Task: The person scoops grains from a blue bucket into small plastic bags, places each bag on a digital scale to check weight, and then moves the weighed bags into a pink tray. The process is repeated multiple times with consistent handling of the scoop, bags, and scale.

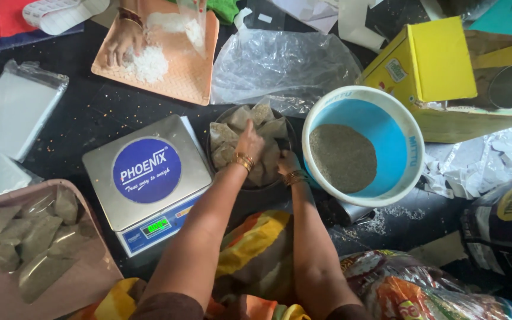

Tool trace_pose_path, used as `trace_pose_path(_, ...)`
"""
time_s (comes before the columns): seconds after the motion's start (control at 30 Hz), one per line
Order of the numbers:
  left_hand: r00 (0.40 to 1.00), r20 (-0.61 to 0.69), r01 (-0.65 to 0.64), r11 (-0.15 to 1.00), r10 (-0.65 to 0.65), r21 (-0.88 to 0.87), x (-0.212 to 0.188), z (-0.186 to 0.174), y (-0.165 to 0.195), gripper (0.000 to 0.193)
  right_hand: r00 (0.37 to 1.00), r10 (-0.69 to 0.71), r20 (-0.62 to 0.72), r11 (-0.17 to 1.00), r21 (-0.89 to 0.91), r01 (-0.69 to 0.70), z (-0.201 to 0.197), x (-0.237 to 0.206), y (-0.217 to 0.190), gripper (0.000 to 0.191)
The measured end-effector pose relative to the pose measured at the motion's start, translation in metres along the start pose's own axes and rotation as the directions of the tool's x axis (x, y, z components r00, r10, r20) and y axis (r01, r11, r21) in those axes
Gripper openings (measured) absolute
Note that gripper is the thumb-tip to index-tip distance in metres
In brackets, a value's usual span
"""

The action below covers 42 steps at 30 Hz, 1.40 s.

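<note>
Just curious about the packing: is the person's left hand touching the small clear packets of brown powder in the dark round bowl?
Touching. The head view shows the left hand resting on the packets piled in the bowl.

A small packing workplace, floor-level, by the look of it: a steel-topped digital weighing scale (147, 181) sits on the dark surface, a blue-lined round tub of grey-brown powder (362, 145) beside it, filled clear pouches on a pink tray (99, 275), empty plastic bags (285, 62) and a yellow cardboard carton (431, 59) around.

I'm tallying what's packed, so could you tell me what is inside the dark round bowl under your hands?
The dark bowl holds small filled packets. The left hand and right hand cover the packets beneath.
</note>
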<state>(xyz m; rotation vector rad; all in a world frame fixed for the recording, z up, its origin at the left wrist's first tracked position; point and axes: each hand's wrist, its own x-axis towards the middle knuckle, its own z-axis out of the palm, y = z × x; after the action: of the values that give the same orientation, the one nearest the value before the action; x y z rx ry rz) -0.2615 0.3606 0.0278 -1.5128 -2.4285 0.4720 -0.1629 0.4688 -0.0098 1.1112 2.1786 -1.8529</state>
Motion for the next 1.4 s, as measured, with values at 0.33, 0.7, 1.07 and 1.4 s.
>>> trace_pose_path(0.33,0.810,-0.332,0.175,0.739,-0.484,-0.650,-0.044,0.004,-0.011,0.030,0.951,0.023,0.307,0.893,0.422,-0.158,0.014,0.002,0.010,0.062)
trace_pose_path(0.7,0.993,-0.034,0.060,0.733,-0.112,-0.677,-0.132,0.039,0.100,0.022,0.782,-0.501,-0.372,0.802,-0.538,0.258,0.023,0.024,0.004,0.100)
trace_pose_path(1.07,0.928,0.288,0.374,0.589,-0.238,-0.716,-0.114,0.038,0.090,0.037,0.818,-0.537,-0.206,0.809,-0.399,0.431,0.027,0.041,-0.004,0.086)
trace_pose_path(1.4,0.898,0.423,0.254,0.643,0.121,-0.722,-0.111,0.054,0.075,0.060,0.764,-0.637,-0.102,0.706,-0.475,0.525,0.045,0.049,-0.020,0.051)
